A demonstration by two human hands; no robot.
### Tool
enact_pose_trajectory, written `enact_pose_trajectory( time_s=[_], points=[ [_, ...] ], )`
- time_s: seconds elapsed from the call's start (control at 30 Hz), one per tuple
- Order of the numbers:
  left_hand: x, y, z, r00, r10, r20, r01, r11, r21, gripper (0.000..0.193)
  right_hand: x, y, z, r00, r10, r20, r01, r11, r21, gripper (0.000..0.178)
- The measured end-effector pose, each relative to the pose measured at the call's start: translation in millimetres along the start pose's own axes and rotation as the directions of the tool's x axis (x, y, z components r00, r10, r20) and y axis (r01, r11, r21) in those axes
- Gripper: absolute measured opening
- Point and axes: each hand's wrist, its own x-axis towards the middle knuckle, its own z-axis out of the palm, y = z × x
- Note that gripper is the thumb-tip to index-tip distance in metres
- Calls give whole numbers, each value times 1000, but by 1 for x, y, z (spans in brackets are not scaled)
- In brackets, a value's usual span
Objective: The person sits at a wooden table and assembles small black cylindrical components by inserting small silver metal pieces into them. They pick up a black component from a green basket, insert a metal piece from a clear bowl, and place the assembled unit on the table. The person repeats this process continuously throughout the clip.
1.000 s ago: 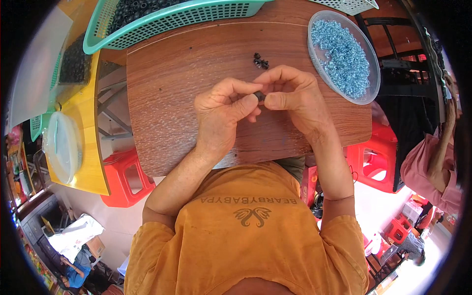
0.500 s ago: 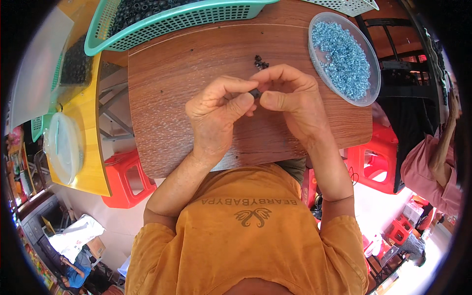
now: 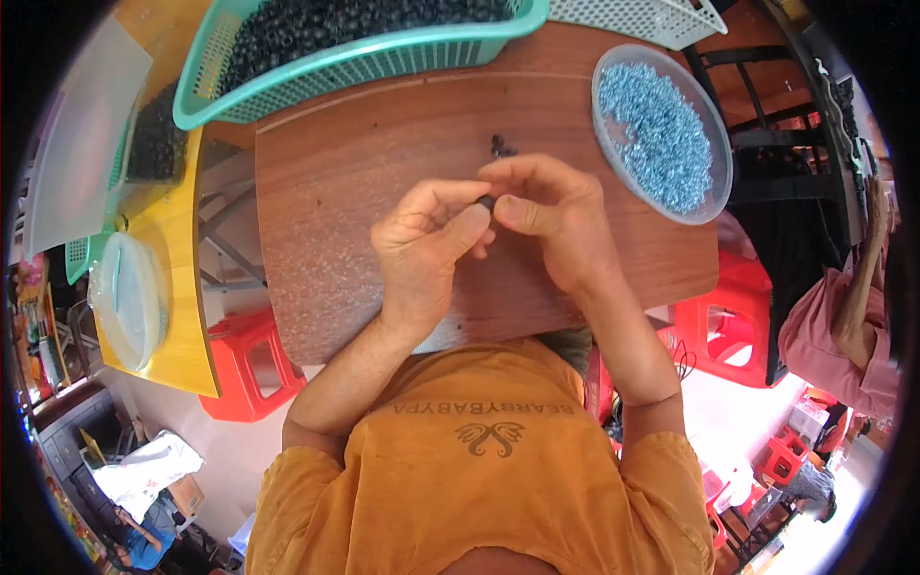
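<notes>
Over the wooden table, my left hand and my right hand meet fingertip to fingertip. Between their thumbs and forefingers is a small black piece, mostly covered by the fingers, so its exact shape does not show. Both hands are closed in a pinch on it. Just beyond my right fingers lies a little pile of black bits on the tabletop.
A green basket heaped with small black ring-like parts stands at the far left. To the right sits a clear round tub of shiny light-blue pieces. A white perforated basket is behind it. Red stools flank the wooden table.
The table and baskets sit slightly lower in the picture, as the view has shifted. Both hands stay pinched together, and less of the black piece shows between the fingertips.
</notes>
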Motion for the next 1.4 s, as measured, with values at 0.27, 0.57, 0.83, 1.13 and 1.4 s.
enact_pose_trajectory(
  time_s=[0.27,0.57,0.83,1.13,1.4],
  points=[
    [8,19,1,985,-171,-1,168,969,-181,60,-1,-12,-4,949,-198,246,262,929,-261,24],
    [11,26,-6,971,-205,124,219,969,-113,63,4,-27,-15,885,-167,435,336,874,-350,30],
    [9,28,-10,967,-224,123,227,974,-8,55,3,-26,-8,887,-241,394,403,820,-406,21],
    [104,122,-22,690,598,408,-514,7,858,21,34,-54,-32,972,-224,71,231,857,-461,13],
    [178,115,-41,880,253,403,-292,-382,877,24,167,-135,-95,744,-669,-6,435,491,-755,20]
  ],
)
